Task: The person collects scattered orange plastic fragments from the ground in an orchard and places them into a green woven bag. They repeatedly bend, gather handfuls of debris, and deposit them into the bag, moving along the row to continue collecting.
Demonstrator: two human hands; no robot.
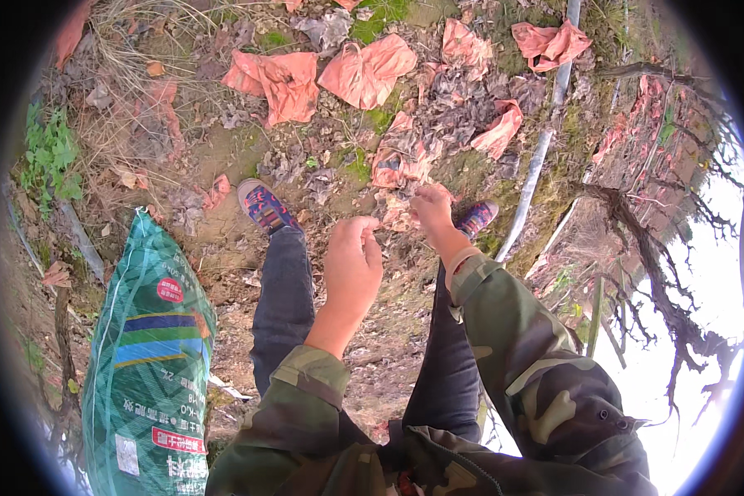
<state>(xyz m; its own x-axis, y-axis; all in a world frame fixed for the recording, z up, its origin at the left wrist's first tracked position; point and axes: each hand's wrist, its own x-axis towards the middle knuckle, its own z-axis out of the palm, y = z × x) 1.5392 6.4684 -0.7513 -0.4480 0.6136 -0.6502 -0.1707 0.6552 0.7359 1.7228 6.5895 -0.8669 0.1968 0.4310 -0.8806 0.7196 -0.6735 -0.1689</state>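
Note:
My left hand [352,260] is held in front of my body with the fingers curled and the thumb near the index finger. To its right and slightly farther forward is my right hand [433,212], its fingertips bent inward. A small gap separates the two hands. Whether either one pinches something thin cannot be made out against the litter behind. Below them, dry leaves [394,214] and a crumpled, faded red paper bag [403,162] lie on the soil. At my left stands a green woven fertilizer sack [155,372] that bears writing.
More crumpled red bags [369,71] are scattered ahead. A pale pole [536,180] runs along the right, near a bare woody vine [635,226]. My patterned shoes [265,204] stand apart on the ground. Green leaves [51,152] grow at far left.

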